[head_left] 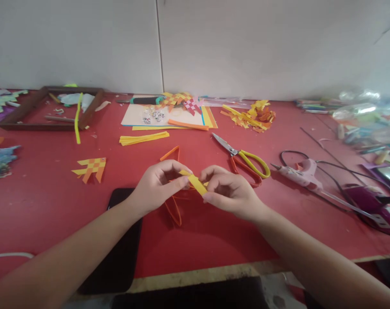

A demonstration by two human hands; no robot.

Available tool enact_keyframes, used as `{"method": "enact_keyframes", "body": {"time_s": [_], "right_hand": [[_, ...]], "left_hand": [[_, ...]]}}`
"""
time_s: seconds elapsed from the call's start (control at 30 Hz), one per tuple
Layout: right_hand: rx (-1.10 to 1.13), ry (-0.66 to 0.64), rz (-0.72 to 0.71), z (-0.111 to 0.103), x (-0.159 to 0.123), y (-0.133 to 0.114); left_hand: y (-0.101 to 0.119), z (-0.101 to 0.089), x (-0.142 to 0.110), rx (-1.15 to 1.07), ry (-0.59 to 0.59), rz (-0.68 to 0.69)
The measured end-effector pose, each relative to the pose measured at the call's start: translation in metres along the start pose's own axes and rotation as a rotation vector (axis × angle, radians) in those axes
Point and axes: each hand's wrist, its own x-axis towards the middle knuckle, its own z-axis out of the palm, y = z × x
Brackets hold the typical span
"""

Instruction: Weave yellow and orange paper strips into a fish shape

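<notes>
Between my two hands, above the red table, is a yellow paper strip (197, 184). My left hand (161, 182) pinches its upper left end between thumb and fingers. The lower right end is pinched by my right hand (232, 191), whose fingers are curled. Orange paper strips (175, 212) stick out below and behind my left hand, bent into loops; how they join the yellow strip is hidden. Left of my hands lies a woven yellow and orange paper fish (91, 168). Scissors (243, 161) with yellow and red handles lie beyond my right hand.
A black phone-like slab (122, 244) lies under my left forearm. A pink glue gun (300, 176) with its cable is at right. Behind are yellow strips (144, 138), paper sheets (130, 115), paper scraps (257, 116) and a brown wooden frame (42, 127). A wall rises at the back.
</notes>
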Motion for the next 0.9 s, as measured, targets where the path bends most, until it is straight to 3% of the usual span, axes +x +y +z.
{"method": "enact_keyframes", "body": {"time_s": [0.17,0.5,0.7,0.9], "right_hand": [[0.121,0.029,0.190,0.0069,0.0003,0.0030],[0.104,0.116,0.249,0.0066,0.0006,0.0030],[0.077,0.103,0.244,0.0080,0.0009,0.0010],[0.115,0.118,0.195,0.0060,0.0018,0.0005]], "left_hand": [[0.0022,0.0018,0.0002,0.051,-0.060,0.023],[0.0006,0.0010,-0.0023,0.047,-0.135,0.034],[0.0030,0.0023,-0.0021,0.156,0.009,0.074],[0.0006,0.0012,-0.0005,0.121,0.136,0.063]]}}
